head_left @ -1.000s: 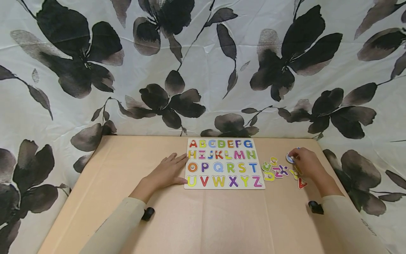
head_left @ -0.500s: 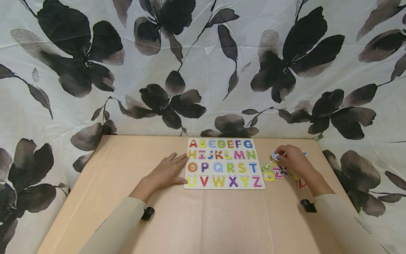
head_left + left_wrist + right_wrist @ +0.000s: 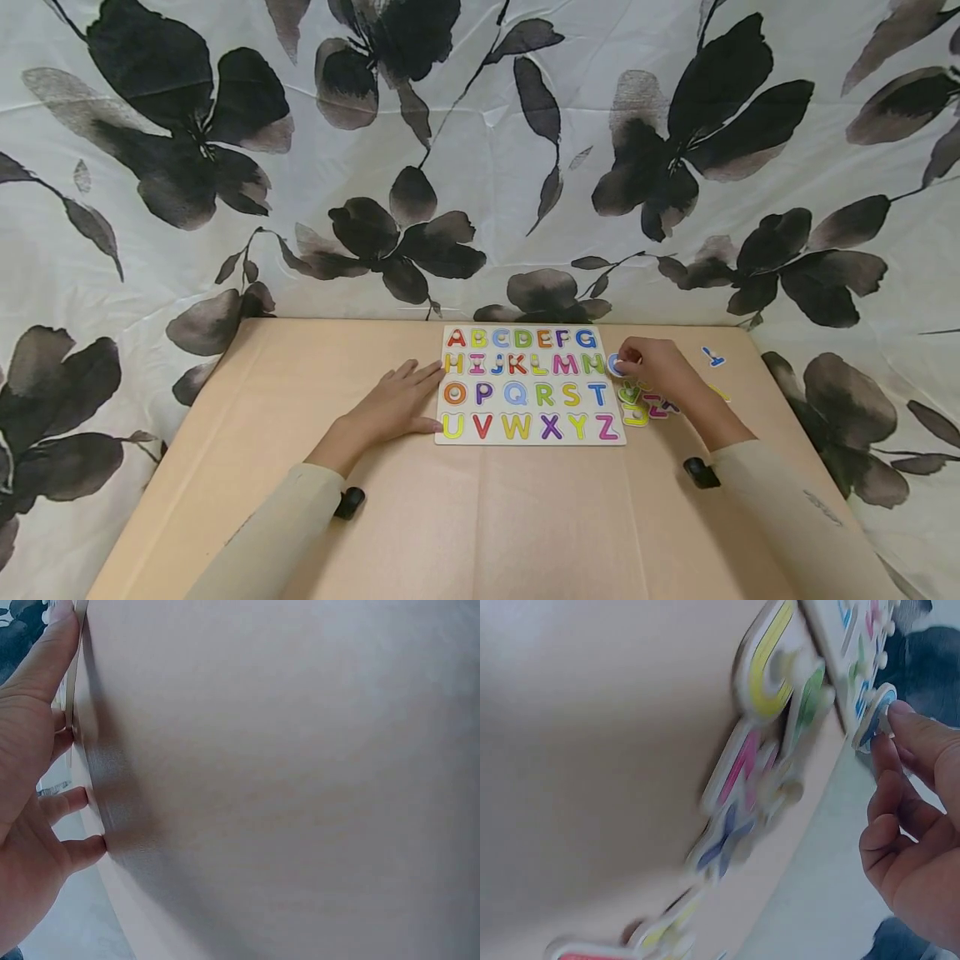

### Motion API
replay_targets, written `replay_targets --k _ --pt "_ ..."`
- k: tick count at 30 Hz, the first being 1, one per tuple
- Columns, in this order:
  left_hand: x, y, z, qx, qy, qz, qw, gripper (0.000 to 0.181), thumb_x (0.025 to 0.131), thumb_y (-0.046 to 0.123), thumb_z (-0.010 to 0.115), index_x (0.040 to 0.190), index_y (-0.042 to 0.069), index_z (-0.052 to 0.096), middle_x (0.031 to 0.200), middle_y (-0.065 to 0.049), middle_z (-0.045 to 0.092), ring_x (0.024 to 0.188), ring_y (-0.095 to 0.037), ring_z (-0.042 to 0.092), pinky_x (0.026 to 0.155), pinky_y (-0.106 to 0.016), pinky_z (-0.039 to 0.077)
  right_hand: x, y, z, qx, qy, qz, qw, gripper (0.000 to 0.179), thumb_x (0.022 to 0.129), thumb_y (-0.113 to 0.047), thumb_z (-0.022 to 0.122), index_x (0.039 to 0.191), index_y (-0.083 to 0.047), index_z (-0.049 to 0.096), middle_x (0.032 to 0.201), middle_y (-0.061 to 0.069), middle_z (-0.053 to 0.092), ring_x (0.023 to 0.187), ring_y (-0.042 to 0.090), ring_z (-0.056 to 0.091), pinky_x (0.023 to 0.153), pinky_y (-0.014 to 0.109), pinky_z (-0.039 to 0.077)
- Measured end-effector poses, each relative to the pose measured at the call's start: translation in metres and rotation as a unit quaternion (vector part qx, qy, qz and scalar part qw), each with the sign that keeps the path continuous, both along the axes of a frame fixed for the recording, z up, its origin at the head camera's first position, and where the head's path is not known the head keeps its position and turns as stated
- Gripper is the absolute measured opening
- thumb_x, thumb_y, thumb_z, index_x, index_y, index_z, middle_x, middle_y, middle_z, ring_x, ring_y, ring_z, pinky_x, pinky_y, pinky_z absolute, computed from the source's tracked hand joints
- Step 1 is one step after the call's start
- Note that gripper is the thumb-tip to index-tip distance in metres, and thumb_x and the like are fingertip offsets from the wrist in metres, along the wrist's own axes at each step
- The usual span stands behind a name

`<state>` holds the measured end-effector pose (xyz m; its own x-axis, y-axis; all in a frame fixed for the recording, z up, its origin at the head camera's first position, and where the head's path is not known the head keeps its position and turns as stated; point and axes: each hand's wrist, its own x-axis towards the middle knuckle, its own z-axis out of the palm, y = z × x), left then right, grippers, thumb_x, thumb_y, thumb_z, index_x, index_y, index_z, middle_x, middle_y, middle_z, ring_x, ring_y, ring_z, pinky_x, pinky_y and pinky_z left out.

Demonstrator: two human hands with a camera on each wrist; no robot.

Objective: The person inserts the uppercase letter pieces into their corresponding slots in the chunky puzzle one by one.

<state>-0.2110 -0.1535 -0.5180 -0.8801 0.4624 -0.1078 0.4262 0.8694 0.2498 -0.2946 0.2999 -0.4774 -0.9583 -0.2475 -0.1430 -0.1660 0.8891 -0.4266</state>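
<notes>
My left hand [image 3: 393, 407] lies along the left edge of a white alphabet puzzle board [image 3: 498, 408], fingers extended; its thumb touches the lower part of that edge. In the left wrist view, the fingertips of this hand [image 3: 34, 832] touch the tan tabletop. A blue rounded letter piece [image 3: 875, 716] is pinched by its knob between thumb and fingers of my right hand [image 3: 663, 368]. That hand is raised just right of the board, near the N. Some board letters in the upper rows carry knobs; the held piece's exact letter is hard to tell.
Loose knobbed letter pieces lie right of the board, partly under my right hand: a yellow one [image 3: 765, 679], a green one [image 3: 808, 697], a magenta one [image 3: 733, 769] and a purple X [image 3: 724, 841]. A blue T piece [image 3: 713, 357] lies farther right. Behind hangs a floral cloth [image 3: 480, 167].
My right hand has carried the blue letter piece leftward from the right side of the loose pieces to the board's right edge, uncovering the blue T piece. The left hand has stayed put.
</notes>
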Motion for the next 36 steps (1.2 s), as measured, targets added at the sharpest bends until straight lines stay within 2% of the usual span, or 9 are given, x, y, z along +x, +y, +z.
replay_targets --k 9,16,22,25,30,36 --pt "0.002 0.001 0.004 0.005 0.005 -0.004 1.0 0.096 0.089 0.062 0.071 0.162 0.01 0.035 0.169 -0.008 0.033 0.153 -0.047 0.03 0.119 -0.068 0.03 0.001 -0.041 -0.002 -0.023 -0.01 0.032 0.9992 0.018 0.095 -0.025 0.076 0.097 -0.009 0.068 0.087 0.005 0.063 0.082 0.02 0.057 0.068 0.029 0.046" --pt "0.004 -0.001 0.005 0.005 -0.003 0.002 1.0 0.096 0.089 0.062 0.072 0.162 0.011 0.035 0.169 -0.008 0.032 0.153 -0.047 0.029 0.119 -0.069 0.029 0.011 -0.075 -0.007 -0.059 -0.003 0.06 0.9965 0.017 0.093 -0.025 0.079 0.09 -0.013 0.067 0.08 0.001 0.06 0.078 0.017 0.055 0.066 0.028 0.043" --pt "0.004 -0.002 0.003 0.005 -0.002 0.001 1.0 0.096 0.089 0.063 0.07 0.162 0.011 0.035 0.17 -0.007 0.032 0.153 -0.047 0.028 0.119 -0.069 0.029 0.021 -0.103 -0.013 -0.087 -0.025 0.062 0.9939 0.018 0.091 -0.026 0.081 0.088 -0.015 0.067 0.077 0.0 0.059 0.074 0.016 0.055 0.063 0.026 0.044" --pt "0.004 -0.002 0.002 0.007 -0.001 -0.002 1.0 0.097 0.089 0.064 0.07 0.162 0.011 0.034 0.17 -0.007 0.031 0.153 -0.047 0.028 0.119 -0.069 0.029 0.025 -0.115 -0.014 -0.083 -0.022 0.073 0.9937 0.019 0.091 -0.027 0.081 0.086 -0.016 0.066 0.076 -0.001 0.059 0.072 0.015 0.054 0.063 0.027 0.043" --pt "0.005 -0.003 0.001 0.01 0.002 -0.007 0.9999 0.096 0.089 0.064 0.069 0.162 0.011 0.034 0.17 -0.007 0.032 0.153 -0.047 0.028 0.119 -0.069 0.029 0.03 -0.13 -0.017 -0.066 0.007 0.104 0.9924 0.021 0.091 -0.027 0.081 0.083 -0.017 0.064 0.073 -0.003 0.058 0.07 0.012 0.053 0.064 0.026 0.042" --pt "0.005 -0.003 0.002 0.011 0.005 -0.01 0.9999 0.096 0.089 0.063 0.07 0.162 0.01 0.035 0.169 -0.008 0.032 0.153 -0.048 0.029 0.118 -0.07 0.03 0.033 -0.143 -0.02 -0.046 0.015 0.118 0.9918 0.023 0.091 -0.029 0.081 0.082 -0.018 0.063 0.071 -0.005 0.056 0.068 0.01 0.053 0.062 0.025 0.042"
